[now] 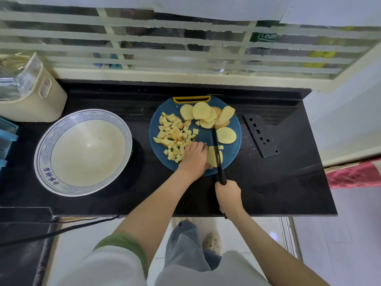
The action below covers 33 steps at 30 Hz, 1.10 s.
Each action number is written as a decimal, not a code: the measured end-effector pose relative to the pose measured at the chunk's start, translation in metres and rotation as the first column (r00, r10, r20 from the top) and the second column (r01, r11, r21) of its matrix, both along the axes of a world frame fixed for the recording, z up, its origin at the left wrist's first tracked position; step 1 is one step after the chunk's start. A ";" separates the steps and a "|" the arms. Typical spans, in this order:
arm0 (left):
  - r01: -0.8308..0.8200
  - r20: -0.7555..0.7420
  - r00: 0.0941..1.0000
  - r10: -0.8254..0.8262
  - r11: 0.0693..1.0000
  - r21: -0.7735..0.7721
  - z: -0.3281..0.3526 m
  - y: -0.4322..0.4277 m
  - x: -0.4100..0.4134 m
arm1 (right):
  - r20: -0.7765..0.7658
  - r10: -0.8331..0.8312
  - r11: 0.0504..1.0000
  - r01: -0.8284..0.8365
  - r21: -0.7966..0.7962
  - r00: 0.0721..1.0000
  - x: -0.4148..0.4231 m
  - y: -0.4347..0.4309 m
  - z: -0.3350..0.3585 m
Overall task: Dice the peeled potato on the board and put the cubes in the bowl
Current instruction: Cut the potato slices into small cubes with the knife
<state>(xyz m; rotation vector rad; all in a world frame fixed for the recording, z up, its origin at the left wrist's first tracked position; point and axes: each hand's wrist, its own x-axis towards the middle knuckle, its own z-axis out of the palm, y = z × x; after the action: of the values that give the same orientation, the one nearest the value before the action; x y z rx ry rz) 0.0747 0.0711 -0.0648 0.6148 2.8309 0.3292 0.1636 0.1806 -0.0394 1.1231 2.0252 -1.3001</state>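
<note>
- The left hand [194, 154] pins a pale yellow potato slice [212, 159] to the round blue plastic board [206, 134]. The right hand [228, 196] grips a slim black knife [216, 144] laid across that slice.
- The blade runs just beside the left knuckles, so a slip could nick them.
- The diced yellow cubes [175, 135] crowd the board's left edge (easy to scatter). The white blue-rimmed bowl [47, 139] holds none.
- The left fingertips are hidden, and it is unclear whether the blade touches the slice.

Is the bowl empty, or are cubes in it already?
Empty. The bowl shows only its bare white inside; the potato cubes all lie piled on the cutting board.
</note>
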 end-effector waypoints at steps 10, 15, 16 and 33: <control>0.105 0.048 0.993 -0.108 0.993 0.053 0.001 -0.006 -0.015 | 0.070 0.018 0.999 -0.015 -0.039 0.997 -0.004 0.006 0.000; 0.149 -0.012 0.989 -0.149 0.989 0.012 0.002 -0.007 -0.013 | 0.096 -0.027 0.996 0.034 -0.082 0.995 -0.006 0.003 0.001; 0.151 -0.021 0.988 -0.151 0.988 0.004 0.002 -0.007 -0.011 | 0.090 -0.036 0.995 0.044 -0.090 0.995 -0.006 0.002 0.002; 0.112 -0.075 0.990 -0.119 0.989 -0.092 0.004 -0.001 0.000 | -0.012 0.031 0.999 -0.031 -0.026 0.999 -0.006 0.006 0.013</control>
<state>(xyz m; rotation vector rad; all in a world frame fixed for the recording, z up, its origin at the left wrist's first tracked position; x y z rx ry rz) 0.0744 0.0706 -0.0609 0.7860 2.8524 0.1625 0.1580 0.1871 -0.0262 1.0711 2.0202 -1.3166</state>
